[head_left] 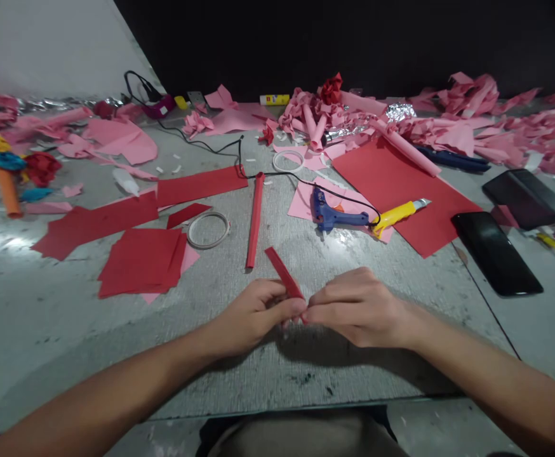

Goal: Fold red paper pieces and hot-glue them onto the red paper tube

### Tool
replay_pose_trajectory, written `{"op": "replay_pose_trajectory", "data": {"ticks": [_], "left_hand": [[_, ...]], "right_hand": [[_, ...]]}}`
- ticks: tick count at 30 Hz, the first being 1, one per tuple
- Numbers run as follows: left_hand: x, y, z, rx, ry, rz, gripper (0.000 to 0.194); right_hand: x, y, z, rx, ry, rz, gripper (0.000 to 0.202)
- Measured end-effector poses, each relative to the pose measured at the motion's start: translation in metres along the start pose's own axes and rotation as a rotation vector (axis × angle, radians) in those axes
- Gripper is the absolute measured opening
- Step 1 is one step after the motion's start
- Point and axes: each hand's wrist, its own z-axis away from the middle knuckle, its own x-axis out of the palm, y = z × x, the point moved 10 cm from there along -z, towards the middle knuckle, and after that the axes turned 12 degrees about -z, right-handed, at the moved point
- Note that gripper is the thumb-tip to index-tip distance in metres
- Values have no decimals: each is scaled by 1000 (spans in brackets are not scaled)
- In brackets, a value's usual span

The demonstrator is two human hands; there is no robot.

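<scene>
Fingers of the left hand (258, 314) clamp a red strip (284, 274) between thumb and forefinger, while those of the right hand (361, 308), drawn together, pinch its near end. The strip is held just above the gray surface (230, 387), its far end tilted up and to the left.

Just beyond the hands, a slim red stick (255, 222) lies lengthwise. To its left sit a white ring (207, 245), a small red piece (188, 214) and a stack of red squares (139, 263), with a long red band (201, 186) behind them. A white bottle (126, 181) rests farther left.

To the right, a blue glue gun (337, 217) lies on pink paper (299, 200), next to a yellow cutter (396, 217) with its blade showing, which rests over a large red sheet (415, 184). A black phone (496, 254) lies at the sheet's right corner, and a dark case (528, 197) sits behind it.

A black cord (211, 149) runs from the glue gun across the stick's far end toward a purple block (159, 108). A second, smaller ring (289, 171) lies beyond the stick. Crumpled pink scraps (534, 124), crinkled foil (401, 112) and a yellow glue stick (274, 99) line the back, before a dark panel (354, 44). At far left stands an orange roll (8, 190).
</scene>
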Motion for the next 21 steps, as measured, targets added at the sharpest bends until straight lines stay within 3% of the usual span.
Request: {"op": "replay_pose_trajectory", "data": {"ticks": [3,7,11,17,21], "left_hand": [[0,-1,-1,9,1,14,44],[-20,1,0,55,196,61,34],[-31,1,3,87,296,27,27],[-21,-7,1,54,185,127,31],[-17,-2,0,73,141,74,33]], "right_hand": [[0,1,-1,23,18,-56,15],[-4,11,-1,140,126,-324,8],[2,19,-1,217,105,-407,9],[11,34,3,329,45,-447,23],[10,35,3,329,73,-524,15]]}}
